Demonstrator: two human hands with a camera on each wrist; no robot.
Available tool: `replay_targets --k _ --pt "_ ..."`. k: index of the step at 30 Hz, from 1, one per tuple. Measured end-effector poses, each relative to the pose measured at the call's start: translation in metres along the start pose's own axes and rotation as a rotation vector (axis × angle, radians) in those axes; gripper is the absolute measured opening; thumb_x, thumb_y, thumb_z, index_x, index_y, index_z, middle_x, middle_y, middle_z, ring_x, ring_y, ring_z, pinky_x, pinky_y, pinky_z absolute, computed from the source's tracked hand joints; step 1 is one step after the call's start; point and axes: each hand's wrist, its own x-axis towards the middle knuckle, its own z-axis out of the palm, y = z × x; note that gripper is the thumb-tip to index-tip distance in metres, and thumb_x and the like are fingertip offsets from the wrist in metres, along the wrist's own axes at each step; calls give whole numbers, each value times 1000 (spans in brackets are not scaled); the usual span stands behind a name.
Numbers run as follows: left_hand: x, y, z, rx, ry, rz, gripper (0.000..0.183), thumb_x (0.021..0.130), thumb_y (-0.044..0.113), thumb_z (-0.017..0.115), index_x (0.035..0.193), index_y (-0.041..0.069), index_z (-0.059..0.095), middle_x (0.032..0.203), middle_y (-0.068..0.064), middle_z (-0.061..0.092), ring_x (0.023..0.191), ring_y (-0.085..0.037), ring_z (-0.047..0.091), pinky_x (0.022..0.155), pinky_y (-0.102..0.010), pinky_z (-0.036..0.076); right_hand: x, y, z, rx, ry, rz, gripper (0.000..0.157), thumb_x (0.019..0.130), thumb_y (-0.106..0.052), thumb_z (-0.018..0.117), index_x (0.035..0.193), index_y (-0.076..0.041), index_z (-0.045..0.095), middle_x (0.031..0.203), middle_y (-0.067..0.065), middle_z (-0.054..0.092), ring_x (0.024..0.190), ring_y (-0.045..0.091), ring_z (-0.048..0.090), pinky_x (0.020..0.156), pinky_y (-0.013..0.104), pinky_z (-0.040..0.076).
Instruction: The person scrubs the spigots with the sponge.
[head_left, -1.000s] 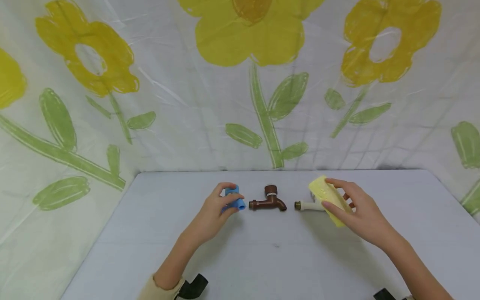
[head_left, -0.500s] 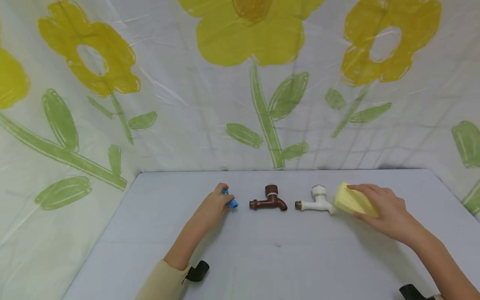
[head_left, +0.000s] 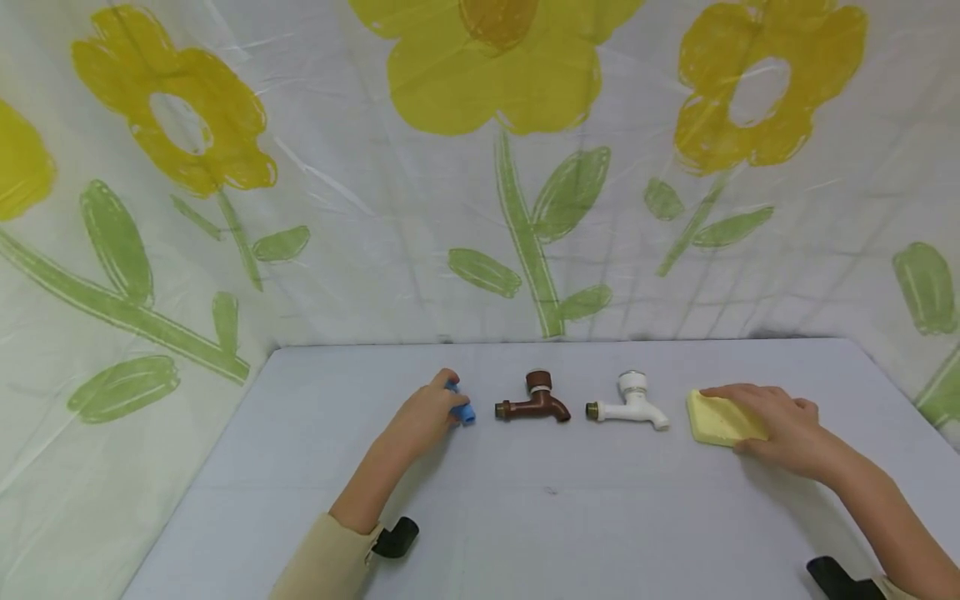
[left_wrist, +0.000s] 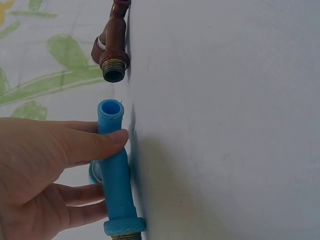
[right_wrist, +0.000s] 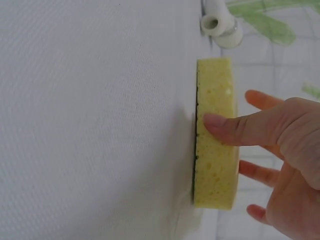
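In the left wrist view a blue plastic tap [left_wrist: 114, 170] lies along the table, one threaded brass end at the bottom of the frame. My left hand [head_left: 422, 423] grips it, thumb across the body and fingers behind. To the right sits a yellow sponge [head_left: 722, 420], flat and low on the tabletop. My right hand [head_left: 787, 433] holds it across the width, with the thumb [right_wrist: 222, 127] on its near side and the other fingers toward the far side. A thin dark layer shows along the sponge's underside.
Between the hands lie a brown tap [head_left: 534, 407] and a white tap [head_left: 628, 409], both with threaded ends to the left. They stand in a row with the blue tap near the back of the white table [head_left: 525, 533]. Behind hangs a flower-painted sheet [head_left: 360, 250].
The left hand has moved slightly left and down with the blue tap. The right hand has carried the sponge right, off the white tap, and lowered it to the tabletop.
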Motion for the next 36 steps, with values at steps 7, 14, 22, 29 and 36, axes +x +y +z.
replay_targets --k 7,14,22,29,36 --pt "-3 -4 1 -95 35 -38 30 93 -2 77 124 -2 75 151 -26 48 134 -48 57 107 -54 54 8 2 0 -4 15 -18 74 73 4 88 140 -14 61 142 26 62 125 52 54 81 64 34" --pt "-8 -10 3 -164 76 -46 32 94 1 78 125 -3 73 154 -26 44 139 -49 52 110 -55 52 9 6 0 9 10 -14 74 74 5 87 140 -14 61 141 25 63 125 51 56 82 60 32" --pt "-7 -12 10 -135 149 5 25 91 1 80 116 -1 76 148 -29 49 133 -51 57 106 -55 55 6 9 2 9 27 -17 73 76 3 85 141 -14 58 146 27 57 129 53 51 86 67 32" --pt "-4 -14 13 -112 165 45 26 90 1 81 116 0 77 148 -29 50 133 -49 57 105 -54 56 2 6 2 4 44 -9 70 79 0 84 142 -11 56 147 30 55 129 55 49 88 73 31" --pt "-18 -20 1 -133 242 23 27 100 9 73 126 2 74 156 -30 44 128 -45 62 96 -52 60 0 1 4 -61 134 -66 74 81 2 84 146 -7 50 143 35 54 125 58 53 89 80 38"
